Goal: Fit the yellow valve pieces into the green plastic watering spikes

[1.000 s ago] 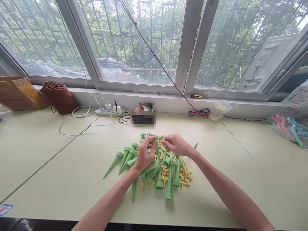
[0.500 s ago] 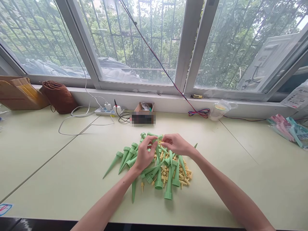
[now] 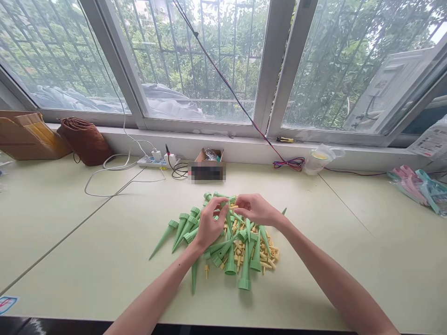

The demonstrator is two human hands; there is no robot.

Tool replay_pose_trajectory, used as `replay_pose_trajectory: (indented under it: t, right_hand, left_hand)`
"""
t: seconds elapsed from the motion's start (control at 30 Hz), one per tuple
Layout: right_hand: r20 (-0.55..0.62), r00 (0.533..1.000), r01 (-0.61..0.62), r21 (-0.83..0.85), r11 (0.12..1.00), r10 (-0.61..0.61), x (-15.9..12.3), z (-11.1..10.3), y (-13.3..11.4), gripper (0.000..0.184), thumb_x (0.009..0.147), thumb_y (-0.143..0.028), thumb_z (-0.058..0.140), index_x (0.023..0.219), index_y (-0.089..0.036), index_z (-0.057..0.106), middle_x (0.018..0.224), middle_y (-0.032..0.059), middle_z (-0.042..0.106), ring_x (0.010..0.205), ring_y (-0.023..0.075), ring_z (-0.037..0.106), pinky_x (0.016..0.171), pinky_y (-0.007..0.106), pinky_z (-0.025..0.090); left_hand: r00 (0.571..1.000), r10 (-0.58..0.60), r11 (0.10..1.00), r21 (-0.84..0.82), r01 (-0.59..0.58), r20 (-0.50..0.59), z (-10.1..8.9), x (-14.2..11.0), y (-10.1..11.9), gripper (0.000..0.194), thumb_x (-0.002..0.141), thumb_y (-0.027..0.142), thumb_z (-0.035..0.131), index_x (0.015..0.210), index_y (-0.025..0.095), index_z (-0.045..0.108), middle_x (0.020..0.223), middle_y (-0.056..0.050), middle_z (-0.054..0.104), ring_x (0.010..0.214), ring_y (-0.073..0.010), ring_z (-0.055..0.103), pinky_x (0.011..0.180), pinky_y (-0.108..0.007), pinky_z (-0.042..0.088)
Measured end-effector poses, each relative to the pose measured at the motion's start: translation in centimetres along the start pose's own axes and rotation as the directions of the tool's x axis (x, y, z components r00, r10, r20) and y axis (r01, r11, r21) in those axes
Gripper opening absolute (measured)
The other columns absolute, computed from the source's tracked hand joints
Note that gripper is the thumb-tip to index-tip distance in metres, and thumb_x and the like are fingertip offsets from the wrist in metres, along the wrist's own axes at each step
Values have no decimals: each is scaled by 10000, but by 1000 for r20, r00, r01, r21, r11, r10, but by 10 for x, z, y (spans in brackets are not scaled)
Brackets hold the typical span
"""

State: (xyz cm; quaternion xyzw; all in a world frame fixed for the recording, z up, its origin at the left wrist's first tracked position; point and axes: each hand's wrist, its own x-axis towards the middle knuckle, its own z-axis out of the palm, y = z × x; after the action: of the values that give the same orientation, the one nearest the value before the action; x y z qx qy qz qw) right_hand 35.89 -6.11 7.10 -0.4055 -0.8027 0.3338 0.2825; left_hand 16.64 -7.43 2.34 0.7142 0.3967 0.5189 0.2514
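Over the pile, my left hand (image 3: 210, 223) is closed with thumb and fingers around the upper part of a green plastic watering spike (image 3: 229, 222), its slim end pointing up. Close beside it, my right hand (image 3: 256, 209) pinches a small yellow plastic nozzle (image 3: 233, 207) against that tip. The fingers partly hide the place where the two meet. Beneath both hands lie several green cone-shaped spikes (image 3: 245, 265) with ribbed caps, mixed with many small yellow nozzles (image 3: 240, 251). One yellow nozzle (image 3: 206, 271) lies apart at the front of the pile.
Along the sill stand a cardboard box (image 3: 30, 137), a brown drawstring bag (image 3: 84, 141), a power strip (image 3: 152, 161) with cables and a small open box (image 3: 208, 170). To the right are a cable bundle (image 3: 289, 164), a clear plastic bag (image 3: 318, 159) and packaged pink and teal items (image 3: 419, 188).
Hardly anything differs. My hands keep the same place over the pile, and the yellow nozzle at my right fingertips shows slightly more clearly.
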Motion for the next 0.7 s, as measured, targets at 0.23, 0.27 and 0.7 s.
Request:
replay_pose_trajectory:
  t: [0.23, 0.27, 0.7]
  right_hand:
    - [21, 998, -64, -17, 998, 64, 0, 1, -3, 250, 951, -323, 527, 755, -176, 578, 660, 3, 621, 569, 117, 552, 543, 236, 399]
    - [20, 998, -61, -9, 998, 61, 0, 0, -3, 237, 948, -329, 534, 773, -178, 584, 667, 2, 624, 573, 117, 555, 547, 236, 403]
    - [35, 998, -62, 16, 998, 61, -1, -1, -2, 238, 958, -345, 515, 787, -187, 563, 681, 1, 633, 584, 125, 580, 551, 239, 423]
  left_hand:
    - [1000, -3, 1000, -1, 3, -5, 1, 1, -1, 155, 954, 313, 557, 1056, 212, 617, 951, -33, 642, 738, -127, 597, 599, -230, 573]
    - [1000, -1, 1000, 0, 1, -6, 1, 1, 0, 154, 954, 311, 558, 1056, 212, 616, 950, -32, 642, 738, -125, 595, 599, -228, 573]
    - [1000, 2, 1000, -2, -2, -14, 1, 0, 0, 147, 952, 303, 561, 1054, 212, 617, 950, -35, 641, 742, -129, 594, 596, -233, 571]
